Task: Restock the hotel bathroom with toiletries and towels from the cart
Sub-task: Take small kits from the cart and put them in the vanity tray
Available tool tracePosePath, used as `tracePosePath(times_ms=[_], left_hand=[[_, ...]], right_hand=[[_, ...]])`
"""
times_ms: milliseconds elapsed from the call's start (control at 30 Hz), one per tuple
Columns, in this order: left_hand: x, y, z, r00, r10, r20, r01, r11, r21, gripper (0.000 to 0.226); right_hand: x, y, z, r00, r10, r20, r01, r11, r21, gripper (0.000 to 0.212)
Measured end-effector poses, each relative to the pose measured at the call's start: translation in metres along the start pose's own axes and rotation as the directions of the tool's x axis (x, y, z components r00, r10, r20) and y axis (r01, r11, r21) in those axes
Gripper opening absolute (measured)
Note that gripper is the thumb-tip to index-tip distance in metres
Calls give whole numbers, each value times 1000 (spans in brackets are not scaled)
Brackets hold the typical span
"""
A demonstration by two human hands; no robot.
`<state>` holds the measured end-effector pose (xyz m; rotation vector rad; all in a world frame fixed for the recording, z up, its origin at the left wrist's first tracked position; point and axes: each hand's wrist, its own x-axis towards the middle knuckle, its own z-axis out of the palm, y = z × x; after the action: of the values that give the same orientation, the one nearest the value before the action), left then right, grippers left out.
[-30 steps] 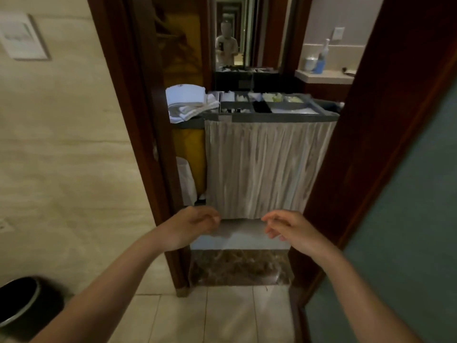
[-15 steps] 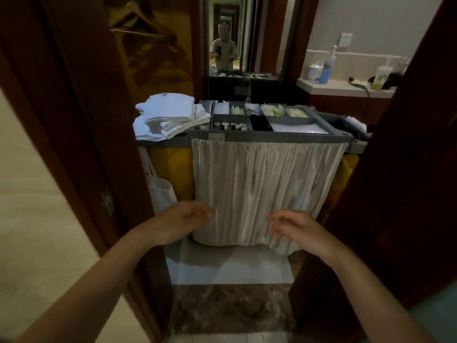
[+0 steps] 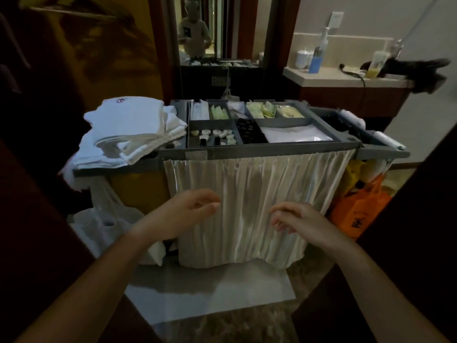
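Cart (image 3: 259,151) has been neared; towels (image 3: 131,129) lie far-left, nearest the left hand (image 3: 184,214); it and the right hand (image 3: 296,222) are held relaxed, empty.

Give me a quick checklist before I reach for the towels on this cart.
1. Hands free: left hand and right hand hold nothing, fingers loosely curled. Ok.
2. Towels accessible: folded white stack on the left end of the cart, nothing on top of it. Ok.
3. Stack steady: the lowest towels droop over the cart's left edge. Not ok.
4. Toiletries available: small caps and bottles lie in the front left compartment. Ok.
5. Shelves behind the curtain: hidden by the hanging fabric. Cannot tell.
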<state>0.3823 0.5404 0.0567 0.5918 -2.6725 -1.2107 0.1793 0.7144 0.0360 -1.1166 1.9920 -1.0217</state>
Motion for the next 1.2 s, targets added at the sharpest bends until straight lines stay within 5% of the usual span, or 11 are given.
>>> tracePosePath(times_ms=[333,600,1100,1200], left_hand=[[161,-23,-38,997,-44,-71,49,996,79,12],[303,-26,-65,991,-91,-96,86,994,-62,16],[489,-105,-152,995,-102,-20,97,982,-163,19],[521,-135,-167,989,-140,-38,135,983,-124,26]], right_hand=[[175,9,-74,996,-85,30,85,996,4,20],[310,21,-149,997,-64,51,63,998,24,19],[522,6,-190,988,-106,114,108,994,-12,17],[573,5,-185,986,-130,103,145,978,-149,15]])
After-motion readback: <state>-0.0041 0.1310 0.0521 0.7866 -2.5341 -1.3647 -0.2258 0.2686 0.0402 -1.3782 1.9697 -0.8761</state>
